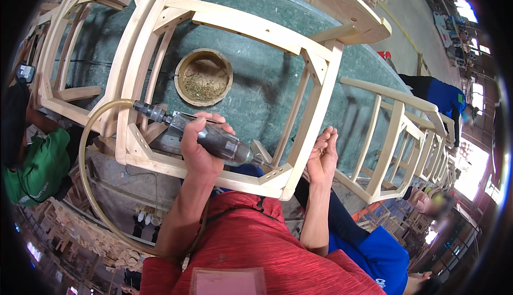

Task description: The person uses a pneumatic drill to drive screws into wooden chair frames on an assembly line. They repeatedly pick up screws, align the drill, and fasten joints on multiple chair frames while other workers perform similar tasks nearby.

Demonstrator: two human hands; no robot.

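1. Green shirt (33, 169), worn by the person at your far left: a short line of white lettering (38, 194) runs across it, small and tilted.
2. Blue shirt (374, 252), on the person near your right elbow: white lettering (381, 282) shows in part, set at a steep slant and cut off by a fold.
3. Dark device (25, 73) at your far left: its small pale screen has marks too tiny for you to read.
4. Pink card (227, 283) on the front of your red shirt (248, 236): you can make out no writing on its visible part.
5. Your driver (224, 144): no marking on its grey body can be read.
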